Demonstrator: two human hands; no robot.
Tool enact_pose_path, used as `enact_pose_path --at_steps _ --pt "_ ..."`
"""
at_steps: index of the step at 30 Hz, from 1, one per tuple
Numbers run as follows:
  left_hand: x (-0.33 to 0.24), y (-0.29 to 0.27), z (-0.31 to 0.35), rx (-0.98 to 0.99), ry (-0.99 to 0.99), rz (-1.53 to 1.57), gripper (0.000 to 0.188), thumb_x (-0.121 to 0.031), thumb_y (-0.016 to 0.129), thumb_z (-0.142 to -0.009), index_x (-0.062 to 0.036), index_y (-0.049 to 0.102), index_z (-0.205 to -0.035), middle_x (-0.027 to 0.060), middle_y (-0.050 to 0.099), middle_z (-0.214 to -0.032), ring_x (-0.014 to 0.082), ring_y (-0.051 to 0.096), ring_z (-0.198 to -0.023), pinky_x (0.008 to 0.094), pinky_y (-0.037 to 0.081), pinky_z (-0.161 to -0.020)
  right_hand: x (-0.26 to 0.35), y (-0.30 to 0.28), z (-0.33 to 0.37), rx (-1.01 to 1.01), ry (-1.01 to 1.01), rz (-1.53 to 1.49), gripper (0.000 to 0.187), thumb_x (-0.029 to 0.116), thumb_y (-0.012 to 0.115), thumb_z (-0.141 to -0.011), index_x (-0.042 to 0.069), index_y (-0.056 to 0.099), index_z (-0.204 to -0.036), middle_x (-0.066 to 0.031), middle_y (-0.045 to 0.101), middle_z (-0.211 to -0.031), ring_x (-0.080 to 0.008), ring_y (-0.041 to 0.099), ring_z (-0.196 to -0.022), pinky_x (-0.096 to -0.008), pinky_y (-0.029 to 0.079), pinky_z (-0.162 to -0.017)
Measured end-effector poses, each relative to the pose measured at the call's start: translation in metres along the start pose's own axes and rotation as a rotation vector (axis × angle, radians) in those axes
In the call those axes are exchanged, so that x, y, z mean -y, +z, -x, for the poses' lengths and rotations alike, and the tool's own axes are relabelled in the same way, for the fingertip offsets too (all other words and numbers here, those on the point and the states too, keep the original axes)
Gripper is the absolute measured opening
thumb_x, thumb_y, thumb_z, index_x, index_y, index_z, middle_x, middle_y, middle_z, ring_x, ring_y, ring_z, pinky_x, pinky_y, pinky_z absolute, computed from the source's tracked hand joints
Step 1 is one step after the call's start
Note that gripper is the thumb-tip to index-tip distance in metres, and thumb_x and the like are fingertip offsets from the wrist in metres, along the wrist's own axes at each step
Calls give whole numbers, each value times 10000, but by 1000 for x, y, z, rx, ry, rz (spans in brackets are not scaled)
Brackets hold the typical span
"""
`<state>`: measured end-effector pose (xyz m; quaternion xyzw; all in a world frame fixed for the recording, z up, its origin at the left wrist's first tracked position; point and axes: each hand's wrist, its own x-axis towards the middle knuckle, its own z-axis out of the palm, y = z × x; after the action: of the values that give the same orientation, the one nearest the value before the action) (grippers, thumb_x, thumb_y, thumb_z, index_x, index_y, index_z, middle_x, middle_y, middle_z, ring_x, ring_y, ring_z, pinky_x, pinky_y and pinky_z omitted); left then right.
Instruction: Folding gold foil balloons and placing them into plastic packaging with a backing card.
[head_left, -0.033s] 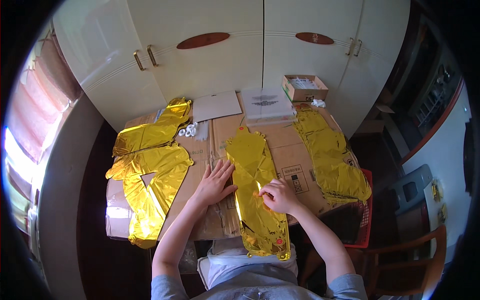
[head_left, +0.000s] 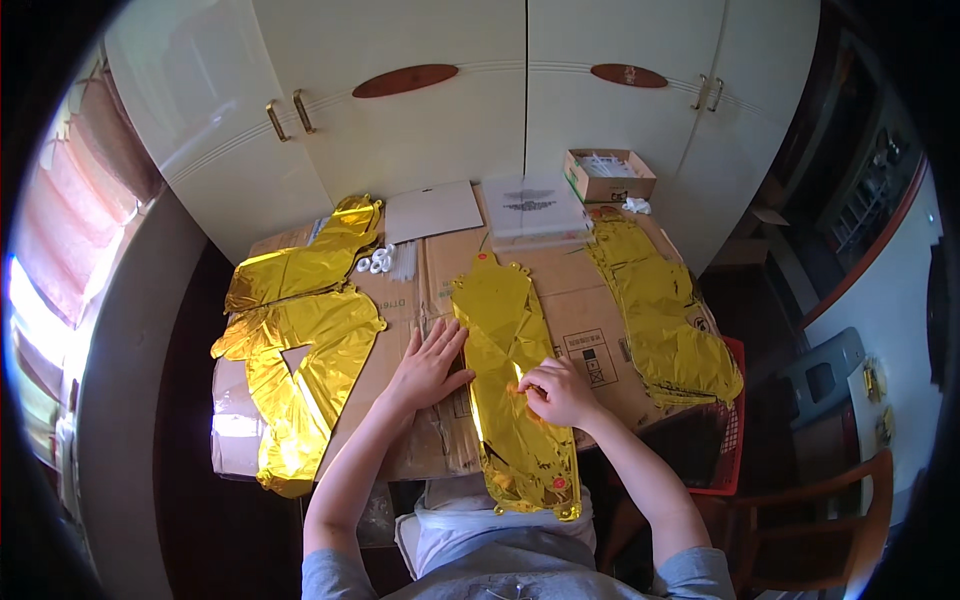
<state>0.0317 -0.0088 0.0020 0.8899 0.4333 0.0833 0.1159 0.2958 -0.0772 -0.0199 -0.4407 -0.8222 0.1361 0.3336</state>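
A long, flat gold foil balloon (head_left: 500,315) lies in front of me, its near end hanging past the table edge toward my lap. It has small tabs along its rim and a red mark near each end. My left hand (head_left: 428,368) rests flat and open, fingers spread, on the cardboard and along the balloon's left edge. My right hand (head_left: 560,392) is closed on the balloon's lower middle, thumb and fingertips pressed together against the foil. Whatever is between those fingertips, if anything, is hidden. An orange reflection shows in the foil beside them.
More gold foil balloons (head_left: 320,345) lie at the left, and another gold balloon (head_left: 660,320) at the right. White ribbon rolls (head_left: 376,262), clear straws (head_left: 403,262), a grey board (head_left: 435,212), a clear sheet (head_left: 535,212) and a small box (head_left: 612,185) line the back. A red crate (head_left: 738,430) stands at right.
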Motion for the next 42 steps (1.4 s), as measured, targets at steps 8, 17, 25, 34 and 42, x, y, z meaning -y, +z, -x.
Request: enact_pose_path --at_steps 8,17,25,34,42 --pt "10 5 -11 -25 32 -123 829 -619 524 -882 -80 332 -1482 126 303 -1551 346 209 -1455 597 161 -1144 -1 -1 0 19 24 -11 55 82 601 -765 109 646 -782 -22 652 -731 -215 614 -770 -364 441 -789" --pt "12 6 -13 36 76 -240 1116 -818 512 -732 -56 265 -1508 147 245 -1573 384 116 -1472 622 84 -1145 -5 3 0 11 31 -42 35 77 593 -755 101 617 -765 -37 634 -704 -234 600 -749 -366 434 -777" --pt "13 7 -11 50 66 -219 1226 -862 545 -647 -43 251 -1510 157 233 -1575 386 107 -1473 628 84 -1142 13 -8 -6 -61 -25 147 175 95 612 -762 134 667 -923 -35 642 -971 -201 597 -921 -383 425 -874" --pt "12 7 -12 26 76 -218 1217 -854 549 -650 -38 261 -1505 165 259 -1563 383 146 -1466 640 113 -1133 59 7 2 259 -343 239 363 181 592 -844 76 633 -1189 -56 613 -1197 -197 538 -1194 -398 371 -1045" --pt "12 6 -11 38 76 -211 1206 -834 559 -665 -26 252 -1506 173 245 -1566 388 138 -1467 629 105 -1140 58 17 16 341 -296 182 390 207 595 -868 98 619 -1242 -65 561 -1335 -224 478 -1302 -436 350 -1103"
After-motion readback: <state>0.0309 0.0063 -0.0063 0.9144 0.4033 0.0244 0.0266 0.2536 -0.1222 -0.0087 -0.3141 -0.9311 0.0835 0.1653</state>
